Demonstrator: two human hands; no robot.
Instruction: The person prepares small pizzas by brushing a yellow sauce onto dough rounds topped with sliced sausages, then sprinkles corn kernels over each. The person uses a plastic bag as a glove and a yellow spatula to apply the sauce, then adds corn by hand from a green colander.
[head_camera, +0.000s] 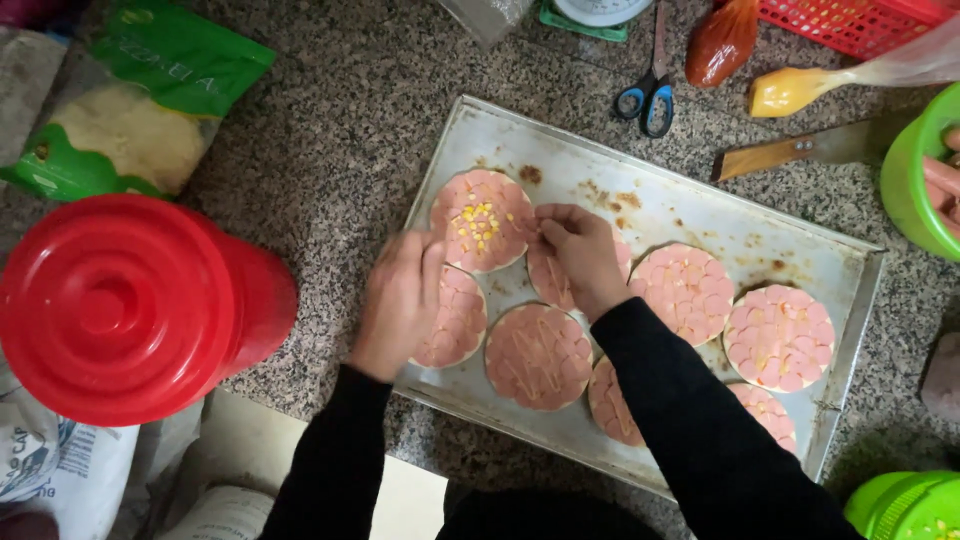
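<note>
A worn metal baking tray (700, 205) lies on a speckled granite counter and carries several small round pizzas covered in pink sausage slices. The far-left pizza (482, 220) has yellow corn kernels scattered on its middle. My left hand (402, 300) hovers over the tray's left side, its fingers at the edge of that corn-topped pizza; it is blurred. My right hand (582, 255) is over the middle of the tray, fingertips pinched together right beside the same pizza. A pizza streaked with pale sauce (538, 355) lies near the front edge. Black sleeves cover both arms.
A big red lidded container (120, 305) stands left of the tray. A green bag of grated cheese (135, 100) lies far left. Scissors (648, 95), a sauce bag (722, 40), a yellow squeeze bag (792, 90), a wooden-handled spatula (790, 152) and green bowls (915, 170) sit behind and right.
</note>
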